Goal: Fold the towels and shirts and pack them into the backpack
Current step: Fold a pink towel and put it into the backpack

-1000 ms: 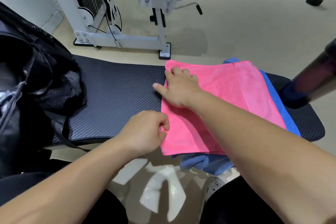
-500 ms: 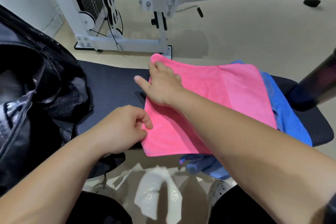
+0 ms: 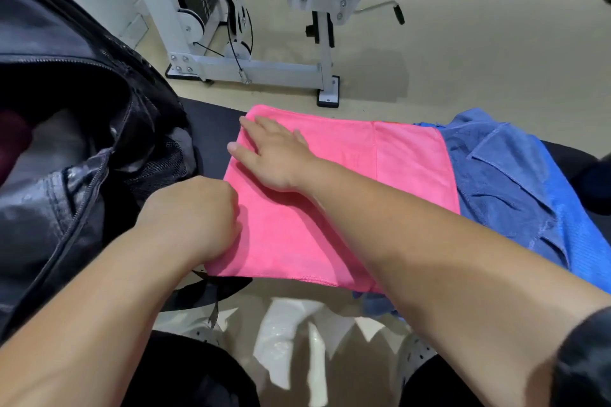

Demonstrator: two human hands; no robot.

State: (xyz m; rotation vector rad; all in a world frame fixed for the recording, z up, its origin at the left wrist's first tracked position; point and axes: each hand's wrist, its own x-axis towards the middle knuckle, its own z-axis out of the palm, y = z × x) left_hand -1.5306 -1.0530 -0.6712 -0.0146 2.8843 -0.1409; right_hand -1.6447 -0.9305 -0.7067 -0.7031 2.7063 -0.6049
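A folded pink towel [image 3: 334,195] lies flat on a dark padded bench [image 3: 211,132]. My right hand [image 3: 274,155] rests flat on its far left corner, fingers spread. My left hand [image 3: 195,211] is closed on the towel's near left edge. To the right, partly under the pink towel, lie a blue shirt [image 3: 502,182] and a brighter blue mesh cloth [image 3: 582,241]. The black backpack [image 3: 66,149] stands open at the left, close to the towel's left edge, with cloth showing inside.
A white weight machine [image 3: 251,69] with a black seat stands on the beige floor beyond the bench. White crumpled plastic [image 3: 291,340] lies on the floor between my feet. A dark object [image 3: 598,182] sits at the bench's right end.
Both hands have slid the pink towel leftward along the bench toward the backpack, uncovering more of the blue clothes on the right. The view has shifted left.
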